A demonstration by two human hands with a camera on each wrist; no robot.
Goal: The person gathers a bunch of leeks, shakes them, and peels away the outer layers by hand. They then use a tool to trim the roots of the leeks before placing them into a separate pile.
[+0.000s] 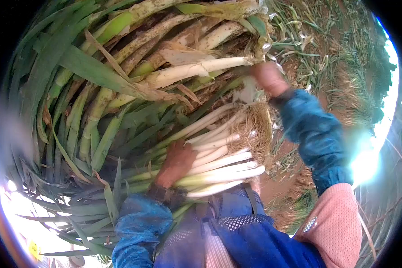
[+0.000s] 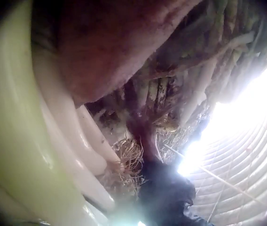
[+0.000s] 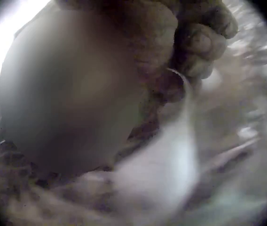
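Several peeled green onions (image 1: pixel 228 163) with clean white stalks lie side by side before the person's body, roots to the right. The left hand (image 1: pixel 177 161) grips the stalks where white turns green; in the left wrist view, pale stalks (image 2: pixel 89 141) run beneath that hand. Further up, the right hand (image 1: pixel 269 78) is blurred beside the root end of a thick whitish stalk (image 1: pixel 196 71). In the right wrist view its fingers (image 3: pixel 201 44) are curled, and a pale, blurred strip of onion skin (image 3: pixel 171 160) hangs from them.
A heap of unpeeled green onions (image 1: pixel 165 33) with soiled, dry outer leaves fills the upper side. Long green leaves (image 1: pixel 49 89) spread to the left. Leaf scraps (image 1: pixel 306 42) litter the brown soil (image 1: pixel 274 196) at right, and tangled roots (image 1: pixel 257 129) edge the peeled stalks.
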